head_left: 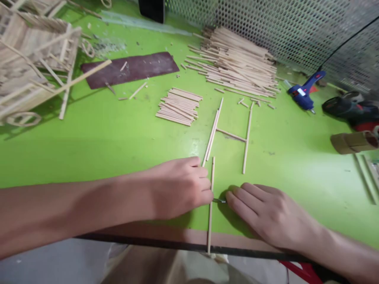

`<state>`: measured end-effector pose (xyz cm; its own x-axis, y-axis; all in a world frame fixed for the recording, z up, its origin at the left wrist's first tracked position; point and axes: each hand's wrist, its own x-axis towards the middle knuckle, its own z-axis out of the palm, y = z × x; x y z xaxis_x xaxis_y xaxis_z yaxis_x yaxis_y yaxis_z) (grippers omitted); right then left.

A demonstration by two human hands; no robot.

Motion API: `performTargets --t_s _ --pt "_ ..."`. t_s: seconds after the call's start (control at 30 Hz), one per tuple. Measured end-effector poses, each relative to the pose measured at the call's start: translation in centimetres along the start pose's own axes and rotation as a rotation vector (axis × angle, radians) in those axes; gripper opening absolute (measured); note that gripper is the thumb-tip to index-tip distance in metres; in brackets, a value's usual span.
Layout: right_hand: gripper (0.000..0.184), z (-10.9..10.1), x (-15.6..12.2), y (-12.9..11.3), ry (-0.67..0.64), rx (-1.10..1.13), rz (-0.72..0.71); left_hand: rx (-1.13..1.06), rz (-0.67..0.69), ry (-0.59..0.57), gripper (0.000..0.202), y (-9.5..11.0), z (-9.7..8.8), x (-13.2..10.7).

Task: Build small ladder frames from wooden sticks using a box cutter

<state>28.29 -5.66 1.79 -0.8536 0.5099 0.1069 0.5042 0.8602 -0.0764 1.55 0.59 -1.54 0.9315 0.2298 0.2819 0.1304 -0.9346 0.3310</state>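
My left hand (pixel 186 189) is closed, its fingers on a thin round wooden stick (pixel 210 227) whose near end reaches past the table's front edge. My right hand (pixel 266 211) is closed around a tool with a narrow metal tip (pixel 219 201); the rest of it is hidden in the fingers. That tip points left, against or very close to the stick. Just beyond my left fingers, two more wooden sticks (pixel 213 132) lie side by side. A short crosspiece (pixel 231 135) runs from them to another long stick (pixel 247 146).
Short cut sticks (pixel 179 106) lie stacked in the middle, with a large stick pile (pixel 237 63) behind. At left stand a wooden stick model (pixel 38 59) and a dark sandpaper strip (pixel 130 69). A blue glue gun (pixel 304 92), a power tool (pixel 346 108) and a brown cylinder (pixel 345 142) are right.
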Motion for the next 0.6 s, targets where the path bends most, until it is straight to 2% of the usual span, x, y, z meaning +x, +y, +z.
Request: performTargets --t_s 0.2,0.3,0.4,0.47,0.6 --pt "0.029 0.3 0.7 -0.4 0.006 -0.025 -0.002 0.035 -0.017 0.053 0.04 -0.3 -0.2 -1.1" --pt "0.029 0.3 0.7 -0.5 0.009 -0.035 0.005 0.06 -0.104 0.124 0.046 -0.3 -0.1 -1.3" --pt "0.031 0.3 0.7 -0.7 0.011 -0.033 0.012 0.028 -0.207 0.209 0.07 0.1 0.3 -1.3" --pt "0.032 0.4 0.6 -0.7 0.022 -0.04 0.012 0.021 -0.234 0.183 0.077 0.6 0.7 -1.2" --pt "0.032 0.6 0.6 -0.7 0.038 -0.049 0.023 0.024 -0.236 0.033 0.077 1.3 1.2 -0.9"
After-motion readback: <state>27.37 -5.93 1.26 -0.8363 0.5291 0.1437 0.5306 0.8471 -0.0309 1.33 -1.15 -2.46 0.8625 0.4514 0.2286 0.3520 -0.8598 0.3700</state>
